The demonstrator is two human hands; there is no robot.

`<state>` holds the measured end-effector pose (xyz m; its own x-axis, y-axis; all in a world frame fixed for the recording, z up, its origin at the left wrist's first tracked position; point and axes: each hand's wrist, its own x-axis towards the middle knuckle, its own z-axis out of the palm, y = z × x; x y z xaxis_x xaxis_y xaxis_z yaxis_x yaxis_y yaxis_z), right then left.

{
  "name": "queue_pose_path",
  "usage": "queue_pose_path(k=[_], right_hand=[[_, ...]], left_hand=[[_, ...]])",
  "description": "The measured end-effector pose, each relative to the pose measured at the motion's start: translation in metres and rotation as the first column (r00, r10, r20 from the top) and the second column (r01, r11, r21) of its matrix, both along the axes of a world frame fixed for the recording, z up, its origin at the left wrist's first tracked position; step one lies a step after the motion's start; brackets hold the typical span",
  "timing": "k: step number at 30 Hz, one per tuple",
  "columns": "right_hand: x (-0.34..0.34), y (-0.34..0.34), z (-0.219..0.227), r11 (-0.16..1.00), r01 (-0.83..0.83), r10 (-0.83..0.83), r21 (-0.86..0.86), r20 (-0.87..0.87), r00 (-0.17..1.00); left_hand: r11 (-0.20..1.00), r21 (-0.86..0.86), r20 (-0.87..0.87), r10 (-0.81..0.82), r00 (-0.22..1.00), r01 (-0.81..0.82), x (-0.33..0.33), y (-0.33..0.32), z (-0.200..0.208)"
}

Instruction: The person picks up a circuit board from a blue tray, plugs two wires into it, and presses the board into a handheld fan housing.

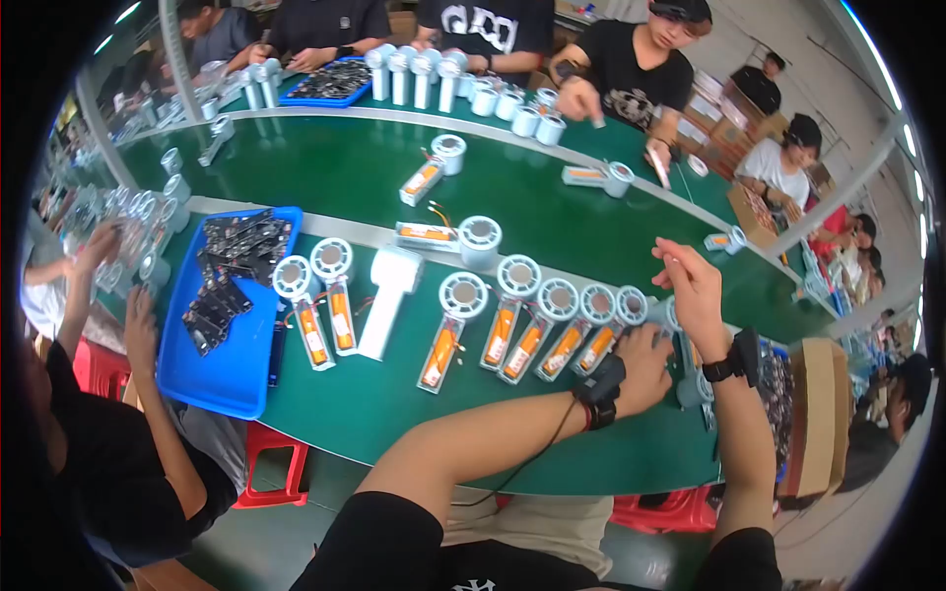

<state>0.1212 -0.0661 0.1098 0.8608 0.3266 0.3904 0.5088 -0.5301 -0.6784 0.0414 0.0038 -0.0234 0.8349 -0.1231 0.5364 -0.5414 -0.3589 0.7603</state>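
Observation:
Several light-blue handheld fan housings with round heads stand in a row on the green table, their handles open to show orange battery packs. My left hand [645, 369] is at the right end of this row, its bent fingers closed on a fan housing [667, 313] that they partly hide. Beside it is another fan housing [631, 305] with an orange battery. Above the table edge, my right hand [692, 286] is raised, fingers loosely curled and thumb apart, with nothing visible between them. Another housing [694, 389] lies under my right forearm, partly hidden.
A blue tray [261, 379] of black circuit boards stands at the left, near a co-worker's hands. A white fan housing [392, 286] lies face down in the row. Beyond runs a green conveyor belt [335, 177] carrying more housings. A cardboard box [816, 419] stands at the right.

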Motion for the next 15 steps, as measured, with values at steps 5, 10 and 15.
queue_pose_path(k=[5, 10, 15], right_hand=[[-0.023, -0.027, 0.011, 0.998, 0.060, -0.058, 0.031, -0.081, 0.995], [-0.042, -0.057, 0.010, 0.976, 0.142, -0.105, 0.168, -0.212, 0.972], [-0.044, -0.100, 0.001, 0.961, 0.214, -0.150, 0.173, -0.323, 0.934]], left_hand=[[0.999, 0.036, -0.018, 0.027, 0.999, -0.027, 0.005, 0.006, 0.009], [0.999, 0.019, 0.048, -0.031, 0.998, 0.030, 0.009, 0.012, 0.008], [0.998, 0.018, 0.016, -0.065, 0.998, 0.065, 0.004, 0.008, 0.011]])
